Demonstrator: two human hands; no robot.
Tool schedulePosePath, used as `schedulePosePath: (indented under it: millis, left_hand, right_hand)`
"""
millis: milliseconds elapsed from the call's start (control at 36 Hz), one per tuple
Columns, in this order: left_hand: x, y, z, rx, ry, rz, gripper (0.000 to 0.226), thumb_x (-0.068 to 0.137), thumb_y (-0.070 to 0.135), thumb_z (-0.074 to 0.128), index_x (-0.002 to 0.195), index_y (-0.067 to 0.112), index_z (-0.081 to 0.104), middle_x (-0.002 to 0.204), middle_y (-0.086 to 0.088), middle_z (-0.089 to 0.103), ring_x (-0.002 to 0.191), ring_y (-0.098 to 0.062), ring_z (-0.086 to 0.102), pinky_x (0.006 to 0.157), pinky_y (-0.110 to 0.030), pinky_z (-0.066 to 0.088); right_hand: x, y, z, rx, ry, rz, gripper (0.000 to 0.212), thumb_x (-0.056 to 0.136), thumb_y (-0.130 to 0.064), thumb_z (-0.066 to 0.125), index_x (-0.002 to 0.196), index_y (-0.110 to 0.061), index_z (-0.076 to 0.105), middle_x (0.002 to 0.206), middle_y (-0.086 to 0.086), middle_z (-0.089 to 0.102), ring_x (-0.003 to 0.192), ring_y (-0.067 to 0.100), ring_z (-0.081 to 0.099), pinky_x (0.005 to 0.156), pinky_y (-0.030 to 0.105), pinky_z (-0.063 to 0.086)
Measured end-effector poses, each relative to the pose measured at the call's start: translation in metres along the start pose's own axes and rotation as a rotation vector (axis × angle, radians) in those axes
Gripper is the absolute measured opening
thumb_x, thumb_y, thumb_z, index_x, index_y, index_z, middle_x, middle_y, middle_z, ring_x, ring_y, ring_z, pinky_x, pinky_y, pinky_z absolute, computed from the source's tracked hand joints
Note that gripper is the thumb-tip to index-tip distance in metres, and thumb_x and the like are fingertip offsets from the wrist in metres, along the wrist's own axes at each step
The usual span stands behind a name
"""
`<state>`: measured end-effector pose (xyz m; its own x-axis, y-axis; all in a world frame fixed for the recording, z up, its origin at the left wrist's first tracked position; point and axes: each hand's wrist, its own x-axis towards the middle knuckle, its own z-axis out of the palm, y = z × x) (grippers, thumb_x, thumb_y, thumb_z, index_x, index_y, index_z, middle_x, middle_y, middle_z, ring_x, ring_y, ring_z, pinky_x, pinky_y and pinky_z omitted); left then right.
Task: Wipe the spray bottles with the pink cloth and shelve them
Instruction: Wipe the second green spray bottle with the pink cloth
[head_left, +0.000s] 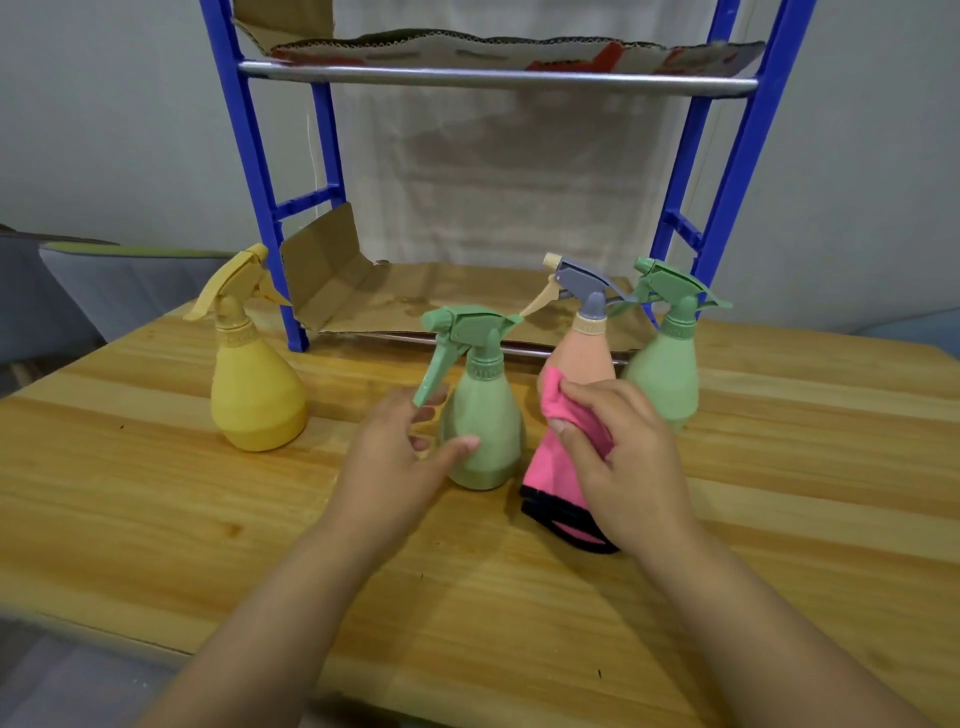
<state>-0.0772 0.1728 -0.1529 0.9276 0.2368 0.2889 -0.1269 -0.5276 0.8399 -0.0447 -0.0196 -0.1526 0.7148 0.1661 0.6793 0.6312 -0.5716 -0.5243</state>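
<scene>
Several spray bottles stand on the wooden table (156, 499). A yellow bottle (254, 395) is at the left and a green bottle (485, 415) stands in the middle. A peach bottle with a grey trigger (584, 353) and a second green bottle (667, 374) stand at the right. My left hand (400, 457) is open at the middle green bottle, its thumb touching the bottle's lower side. My right hand (623, 457) grips the pink cloth (556, 467), whose black-edged end hangs down to the table in front of the peach bottle.
A blue shelf rack (260, 171) stands at the back of the table. Cardboard (415, 301) lines its lower shelf and more cardboard lies on the upper shelf behind a metal bar (493, 80). Grey fabric lies off the table's left side.
</scene>
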Motion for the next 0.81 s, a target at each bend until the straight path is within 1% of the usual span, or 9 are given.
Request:
schedulePosePath:
  millis: [56, 222, 306, 389, 500, 583, 639, 722, 806]
  left_hand:
    - [-0.001, -0.002, 0.006, -0.004, -0.019, -0.014, 0.059, 0.075, 0.034, 0.075, 0.129, 0.034, 0.049, 0.116, 0.013, 0.049, 0.101, -0.006, 0.055, 0.073, -0.016, 0.046]
    - [0.008, -0.004, 0.015, -0.033, -0.102, -0.051, 0.070, 0.070, 0.042, 0.076, 0.131, 0.038, 0.042, 0.124, 0.019, 0.045, 0.113, -0.007, 0.048, 0.091, -0.033, 0.049]
    - [0.011, 0.000, 0.018, -0.129, -0.153, -0.029, 0.055, 0.075, 0.033, 0.075, 0.119, 0.045, 0.044, 0.108, 0.033, 0.051, 0.103, 0.006, 0.053, 0.081, -0.019, 0.049]
    - [0.013, 0.001, 0.020, -0.226, -0.186, -0.021, 0.050, 0.077, 0.023, 0.075, 0.108, 0.048, 0.046, 0.100, 0.033, 0.054, 0.087, 0.020, 0.055, 0.063, -0.007, 0.049]
    - [0.018, 0.006, 0.024, -0.353, -0.241, -0.027, 0.050, 0.078, 0.019, 0.073, 0.119, 0.040, 0.051, 0.110, 0.022, 0.061, 0.089, 0.003, 0.063, 0.065, -0.019, 0.055]
    - [0.024, 0.016, 0.025, -0.427, -0.270, 0.017, 0.048, 0.080, 0.013, 0.070, 0.115, 0.040, 0.052, 0.097, 0.027, 0.062, 0.080, 0.006, 0.064, 0.060, -0.018, 0.055]
    - [0.029, 0.024, 0.024, -0.496, -0.303, 0.018, 0.048, 0.081, 0.008, 0.067, 0.113, 0.040, 0.051, 0.093, 0.025, 0.062, 0.074, 0.009, 0.064, 0.057, -0.017, 0.054]
    - [0.035, 0.035, 0.025, -0.507, -0.331, 0.062, 0.051, 0.075, 0.022, 0.068, 0.115, 0.046, 0.049, 0.113, 0.025, 0.058, 0.096, 0.003, 0.062, 0.074, -0.023, 0.057]
    - [0.044, 0.036, 0.031, -0.526, -0.335, 0.103, 0.058, 0.068, 0.033, 0.069, 0.121, 0.046, 0.050, 0.122, 0.020, 0.059, 0.111, -0.010, 0.059, 0.087, -0.033, 0.054]
  right_hand:
    - [-0.003, 0.003, 0.003, 0.024, 0.013, 0.003, 0.034, 0.084, -0.008, 0.069, 0.118, -0.012, 0.065, 0.102, -0.005, 0.057, 0.094, 0.004, 0.054, 0.086, 0.010, 0.041]
    - [-0.004, 0.007, 0.010, 0.093, 0.006, 0.015, 0.037, 0.085, -0.011, 0.068, 0.121, -0.017, 0.063, 0.103, -0.020, 0.056, 0.100, -0.005, 0.053, 0.086, 0.004, 0.039]
    - [-0.002, 0.007, 0.012, 0.115, 0.018, 0.000, 0.038, 0.085, -0.010, 0.068, 0.122, -0.016, 0.062, 0.105, -0.026, 0.053, 0.102, -0.007, 0.052, 0.087, 0.003, 0.038]
    - [0.002, 0.007, 0.014, 0.140, 0.038, -0.006, 0.038, 0.085, -0.011, 0.067, 0.123, -0.016, 0.061, 0.107, -0.026, 0.054, 0.102, -0.006, 0.053, 0.088, 0.005, 0.038]
    - [0.007, 0.006, 0.013, 0.179, 0.068, 0.005, 0.034, 0.087, -0.023, 0.062, 0.121, -0.022, 0.062, 0.110, -0.028, 0.056, 0.105, -0.002, 0.055, 0.091, 0.013, 0.042]
    - [0.011, 0.006, 0.009, 0.148, 0.108, -0.009, 0.034, 0.090, -0.029, 0.057, 0.124, -0.024, 0.060, 0.116, -0.025, 0.057, 0.112, 0.000, 0.051, 0.097, 0.013, 0.037]
    - [0.015, 0.005, 0.005, 0.087, 0.119, -0.036, 0.037, 0.094, -0.033, 0.050, 0.131, -0.028, 0.053, 0.129, -0.017, 0.052, 0.119, 0.006, 0.044, 0.102, 0.011, 0.028]
    - [0.017, 0.003, 0.000, -0.003, 0.084, -0.049, 0.043, 0.097, -0.043, 0.034, 0.140, -0.046, 0.032, 0.148, -0.018, 0.028, 0.126, 0.009, 0.028, 0.104, 0.006, 0.013]
    - [0.017, 0.007, 0.000, -0.056, 0.008, -0.044, 0.045, 0.096, -0.056, 0.020, 0.141, -0.057, 0.012, 0.147, -0.021, 0.015, 0.132, 0.010, 0.021, 0.108, 0.011, 0.011]
